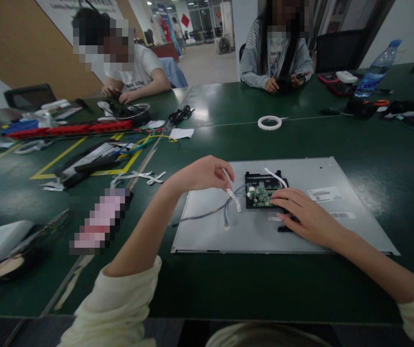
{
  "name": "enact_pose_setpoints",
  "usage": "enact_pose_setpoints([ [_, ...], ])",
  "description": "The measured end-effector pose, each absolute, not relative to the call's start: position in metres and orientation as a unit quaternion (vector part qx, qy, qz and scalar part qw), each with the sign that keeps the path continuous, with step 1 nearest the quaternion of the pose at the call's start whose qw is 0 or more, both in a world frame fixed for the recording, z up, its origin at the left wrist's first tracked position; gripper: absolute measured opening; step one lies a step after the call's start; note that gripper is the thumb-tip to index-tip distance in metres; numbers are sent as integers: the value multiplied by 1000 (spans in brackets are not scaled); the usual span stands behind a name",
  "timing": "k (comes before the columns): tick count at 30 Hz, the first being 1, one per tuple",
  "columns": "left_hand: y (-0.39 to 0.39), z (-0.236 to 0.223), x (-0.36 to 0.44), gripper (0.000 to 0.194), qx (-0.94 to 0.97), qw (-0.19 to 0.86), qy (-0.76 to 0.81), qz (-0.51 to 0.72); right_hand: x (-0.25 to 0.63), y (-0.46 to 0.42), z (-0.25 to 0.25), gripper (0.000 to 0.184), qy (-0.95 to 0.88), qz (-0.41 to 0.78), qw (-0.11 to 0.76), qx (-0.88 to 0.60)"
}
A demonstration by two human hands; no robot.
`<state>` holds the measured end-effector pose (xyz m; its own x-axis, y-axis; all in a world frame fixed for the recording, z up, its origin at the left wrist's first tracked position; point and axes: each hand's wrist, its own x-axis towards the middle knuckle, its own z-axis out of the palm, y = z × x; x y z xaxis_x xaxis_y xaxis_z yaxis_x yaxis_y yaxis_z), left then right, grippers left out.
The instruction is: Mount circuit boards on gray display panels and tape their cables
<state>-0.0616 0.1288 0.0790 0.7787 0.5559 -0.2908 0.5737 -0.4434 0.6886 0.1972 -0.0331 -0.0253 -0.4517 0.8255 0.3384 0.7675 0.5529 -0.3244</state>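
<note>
A grey metal panel (337, 226) lies flat on the green table (228, 289) in front of me. A small green circuit board (262, 194) in a black frame sits on its upper middle. My left hand (203, 174) hovers left of the board, its fingers pinched on a white strip (233, 194) that hangs down. Grey cables (210, 212) run from the board across the panel toward the left. My right hand (306, 214) rests flat on the panel, fingers stretched out and touching the board's right edge. A second white ribbon (276, 176) curves over the board's top.
A white tape roll (269, 122) lies beyond the panel. At the left are a red strip (73, 129), coloured wires (142, 143) and white scraps (145, 177). Two other people sit across the table. A water bottle (376, 71) and tools stand at the far right.
</note>
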Motion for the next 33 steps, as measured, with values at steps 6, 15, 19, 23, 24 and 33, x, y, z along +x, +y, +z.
enact_pose_setpoints([
  [6, 113, 100, -62, 22, 863, 407, 299, 24, 197, -33, -24, 36, -847, 50, 245, -469],
  [15, 58, 114, -31, 13, 919, 286, 169, 213, 192, -49, -7, 53, -795, 32, 382, -471],
  [19, 48, 105, -21, 16, 933, 255, 151, 207, 189, -55, -2, 47, -784, 46, 419, -457],
  [23, 46, 91, -14, 14, 931, 245, 150, 226, 185, -55, -2, 37, -766, 13, 427, -481],
  [24, 45, 89, -12, 14, 931, 243, 147, 230, 184, -54, -3, 32, -763, 4, 433, -480],
  [33, 40, 82, -8, 12, 914, 237, 170, 283, 185, -52, -4, 14, -748, 10, 434, -501],
])
